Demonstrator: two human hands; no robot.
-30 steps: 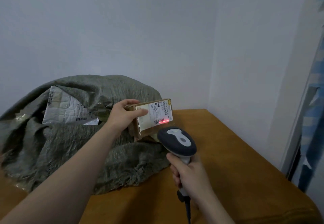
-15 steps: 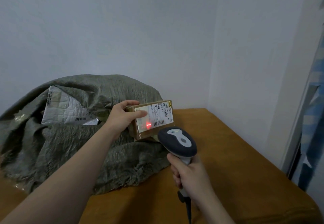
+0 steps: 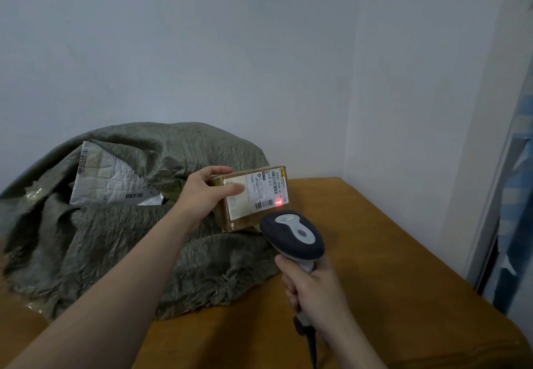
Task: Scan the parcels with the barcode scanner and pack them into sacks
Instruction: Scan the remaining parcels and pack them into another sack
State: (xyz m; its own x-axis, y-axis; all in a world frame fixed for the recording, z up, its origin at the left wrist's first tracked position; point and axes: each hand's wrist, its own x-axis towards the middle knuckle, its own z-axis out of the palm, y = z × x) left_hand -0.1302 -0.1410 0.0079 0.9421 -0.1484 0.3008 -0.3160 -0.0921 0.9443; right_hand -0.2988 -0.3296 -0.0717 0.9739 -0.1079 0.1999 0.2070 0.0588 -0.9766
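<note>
My left hand grips a small brown cardboard parcel by its left end, the white label facing me. A red scan dot glows on the label's lower right, beside a barcode. My right hand holds the handle of a dark grey and white barcode scanner, whose head points at the parcel from just below it. Behind and left lies a crumpled grey-green woven sack. In its open mouth lies a grey plastic mailer with a printed label.
An orange-brown table carries the sack and runs into the room's corner. White walls close off the back and right. A blue striped curtain hangs at the far right. The scanner's cable drops below my right wrist.
The red scan dot has shifted right across the label, now at its lower right corner. The parcel and scanner have barely moved.
</note>
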